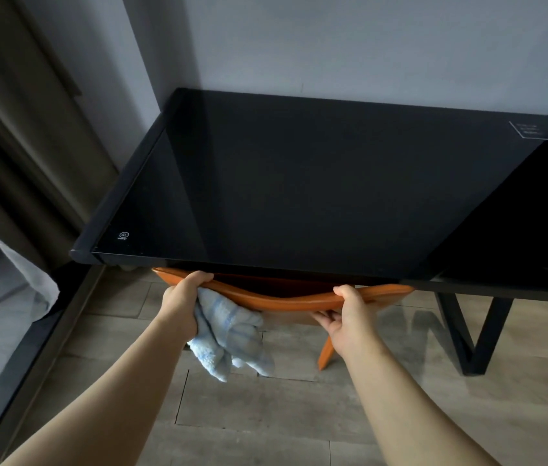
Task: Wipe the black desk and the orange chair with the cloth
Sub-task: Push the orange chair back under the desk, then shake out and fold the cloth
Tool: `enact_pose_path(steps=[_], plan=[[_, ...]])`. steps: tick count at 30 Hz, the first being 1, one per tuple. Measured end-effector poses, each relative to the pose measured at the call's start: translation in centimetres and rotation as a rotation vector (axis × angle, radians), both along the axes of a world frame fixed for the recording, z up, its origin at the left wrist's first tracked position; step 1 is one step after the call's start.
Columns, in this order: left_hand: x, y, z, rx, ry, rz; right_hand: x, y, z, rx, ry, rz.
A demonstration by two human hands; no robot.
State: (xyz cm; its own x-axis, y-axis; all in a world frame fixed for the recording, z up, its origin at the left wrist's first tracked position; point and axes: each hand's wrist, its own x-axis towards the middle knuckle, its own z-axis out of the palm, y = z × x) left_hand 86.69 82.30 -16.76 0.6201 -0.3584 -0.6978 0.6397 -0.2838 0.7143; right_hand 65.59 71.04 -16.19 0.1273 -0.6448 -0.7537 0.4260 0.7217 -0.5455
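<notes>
1. The orange chair [282,297] sits tucked under the black bench [299,183]; its stiff backrest rim looks like the natural hold.
2. The left hand [182,304] is closed on that rim, pinning the soft, limp blue cloth [229,334].
3. The right hand [350,317] is clamped on the rim too.

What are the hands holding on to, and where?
Both hands, left and right, grip the orange chair by its backrest's top edge. The left also holds the blue cloth, bunched.
</notes>
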Motion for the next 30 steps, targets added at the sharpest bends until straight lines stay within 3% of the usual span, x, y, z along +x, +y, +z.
enact_pose_path(steps=[7,11,16,20,24,27,30], plan=[[0.0,0.0,0.3,0.023,-0.006,-0.035,-0.2,0.4,0.7,-0.006,0.051,0.050],[-0.9,0.3,1.2,0.039,-0.010,-0.049,-1.3,0.6,1.7,-0.013,0.112,0.185],[-2.8,3.3,2.5,0.133,-0.154,-0.166,-2.5,4.4,2.1,-0.106,0.276,0.394],[-4.7,4.7,5.0,0.067,-0.295,-0.294,-3.0,8.1,3.0,-0.420,0.419,0.834],[-6.7,3.7,10.1,-0.019,-0.435,-0.388,-3.1,9.9,6.2,-0.748,0.225,1.090],[-8.2,3.1,14.9,-0.068,-0.539,-0.479,-3.3,10.0,9.3,-0.882,0.140,1.045],[-9.4,3.5,19.2,-0.149,-0.689,-0.758,-4.1,9.1,13.6,-0.987,0.225,0.808]])
